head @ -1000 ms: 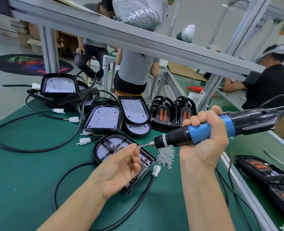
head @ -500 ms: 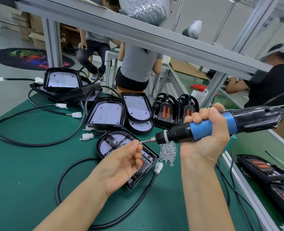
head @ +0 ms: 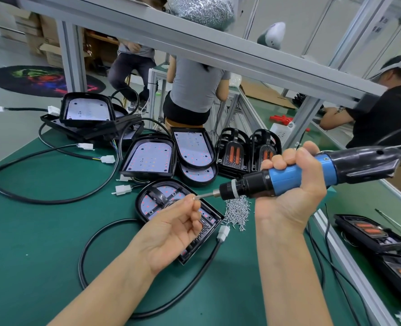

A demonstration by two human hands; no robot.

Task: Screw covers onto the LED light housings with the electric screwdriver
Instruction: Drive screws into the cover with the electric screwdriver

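Green bench mat (head: 42, 231), and the right hand (head: 296, 191) has swung the electric screwdriver (head: 289, 177) lower. Left hand (head: 171, 231) now pinches a screw (head: 196, 196) onto its bit (loading up), over the open housing (head: 152, 203).

A factory assembly line. A green-matted bench (head: 42, 231) under an aluminium frame (head: 218, 50) carries rows of LED housings (head: 147, 158), cabled connectors and a loose pile of screws (head: 238, 211). A bag of screws (head: 202, 10) sits on the frame. Other workers (head: 194, 90) sit at neighbouring benches, with cardboard cartons (head: 44, 31) stacked behind.
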